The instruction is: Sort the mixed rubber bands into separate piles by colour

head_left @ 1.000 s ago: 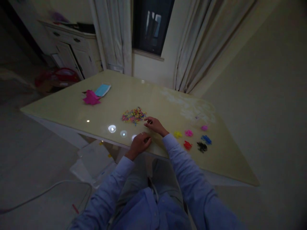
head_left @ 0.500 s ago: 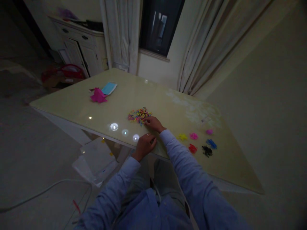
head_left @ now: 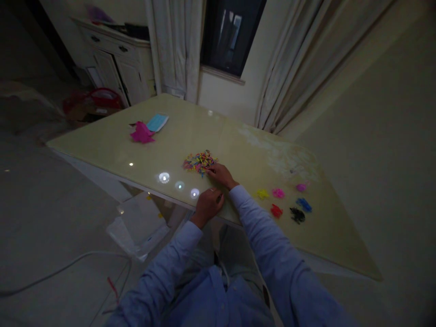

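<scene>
A mixed heap of small rubber bands (head_left: 197,161), in several colours, lies on the pale glossy table (head_left: 112,152). My right hand (head_left: 220,175) reaches to the heap's right edge, thumb and fingers pinched together on a band there. Close to the table's front edge, my left hand (head_left: 208,205) is curled closed; what its fingers hold, if anything, is hidden. Right of my right forearm lie small sorted piles: yellow bands (head_left: 262,194), pink bands (head_left: 278,193), red bands (head_left: 276,210), black bands (head_left: 297,215) and blue bands (head_left: 304,205). A purplish-pink pile (head_left: 301,187) sits behind the blue one.
Toward the table's far left are a crumpled magenta piece (head_left: 142,132) and a light blue flat packet (head_left: 157,122). A cabinet (head_left: 112,63) and curtains (head_left: 175,50) stand behind the table. On the floor lie plastic sheeting (head_left: 139,227) and a cable (head_left: 68,269).
The whole view has shifted slightly, with the table appearing a little farther right. Both hands keep nearly the same places, the right one still at the heap's edge.
</scene>
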{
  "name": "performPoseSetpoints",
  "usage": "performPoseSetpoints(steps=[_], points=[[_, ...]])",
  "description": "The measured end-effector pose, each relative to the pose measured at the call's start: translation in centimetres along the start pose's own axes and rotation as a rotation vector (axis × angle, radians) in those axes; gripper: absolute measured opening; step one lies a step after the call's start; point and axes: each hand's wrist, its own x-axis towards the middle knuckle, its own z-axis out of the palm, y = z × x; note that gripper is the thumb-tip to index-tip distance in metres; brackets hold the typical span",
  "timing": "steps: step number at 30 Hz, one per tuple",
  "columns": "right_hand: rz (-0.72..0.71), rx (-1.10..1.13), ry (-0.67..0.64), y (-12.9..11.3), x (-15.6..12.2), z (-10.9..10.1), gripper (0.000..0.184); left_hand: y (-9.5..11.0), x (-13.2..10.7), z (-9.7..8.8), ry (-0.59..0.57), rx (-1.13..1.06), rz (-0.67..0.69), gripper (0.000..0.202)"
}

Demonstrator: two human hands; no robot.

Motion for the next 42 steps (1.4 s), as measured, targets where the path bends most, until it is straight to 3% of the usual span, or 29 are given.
performPoseSetpoints(steps=[7,18,27,42], points=[[-0.036,0.029,-0.004,-0.8,-1.2,0.3,0.018,0.1,0.1,-0.1,-0.006,0.025,0.000,0.015],[-0.038,-0.165,-0.084,-2.5,-0.4,0.4,0.019,0.0,0.0,0.0,0.031,0.053,0.014,0.011],[-0.100,0.105,0.036,-0.9,0.8,1.1,0.017,0.1,0.0,0.0,0.054,0.074,0.034,0.012],[-0.090,0.128,0.001,-0.7,1.8,2.9,0.022,0.2,0.1,-0.1,0.063,0.066,0.028,0.011]])
